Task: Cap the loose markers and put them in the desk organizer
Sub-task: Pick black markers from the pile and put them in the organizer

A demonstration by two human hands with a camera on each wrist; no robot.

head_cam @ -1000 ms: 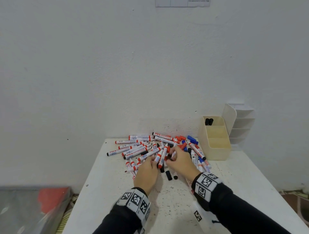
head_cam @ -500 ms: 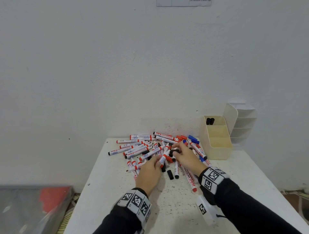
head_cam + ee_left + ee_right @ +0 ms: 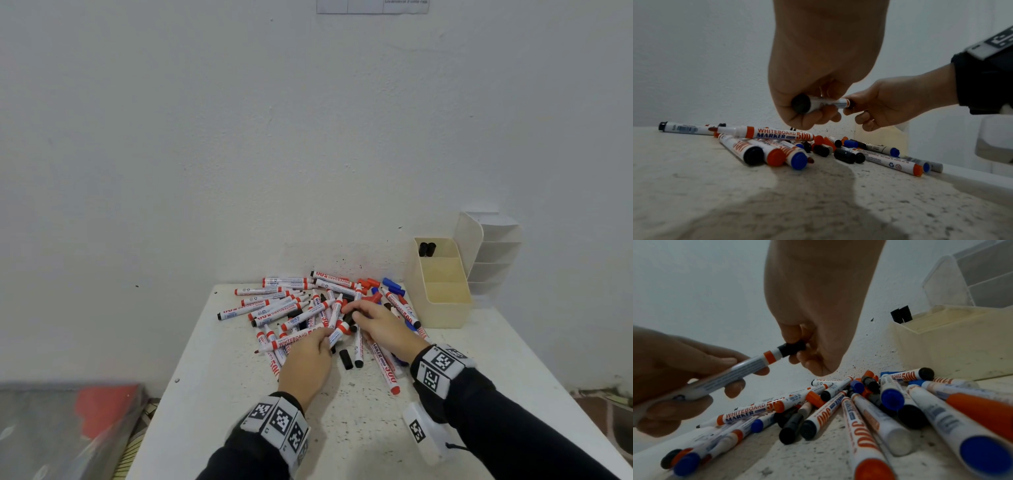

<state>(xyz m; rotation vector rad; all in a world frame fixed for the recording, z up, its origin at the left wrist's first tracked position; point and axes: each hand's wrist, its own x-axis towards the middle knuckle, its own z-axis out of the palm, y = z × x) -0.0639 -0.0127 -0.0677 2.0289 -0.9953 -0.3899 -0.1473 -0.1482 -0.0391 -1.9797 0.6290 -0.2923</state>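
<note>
The capping step is in hand: the left hand [image 3: 680,381] grips a whiteboard marker [image 3: 740,369] by its barrel above the pile of markers [image 3: 308,308] on the surface [image 3: 359,428], while the right hand [image 3: 818,321] pinches a black cap [image 3: 792,348] seated on its tip. Next, I judge, the cap needs a firm push home, then the marker goes to the cream desk organizer [image 3: 442,308] standing just right of the pile

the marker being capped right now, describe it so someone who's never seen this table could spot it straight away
Start at the white table and its marker pile. Just above the pile's near edge, the left hand holds a marker while the right hand pinches a black cap at its tip. It alone is off the table, held between two hands.
</note>
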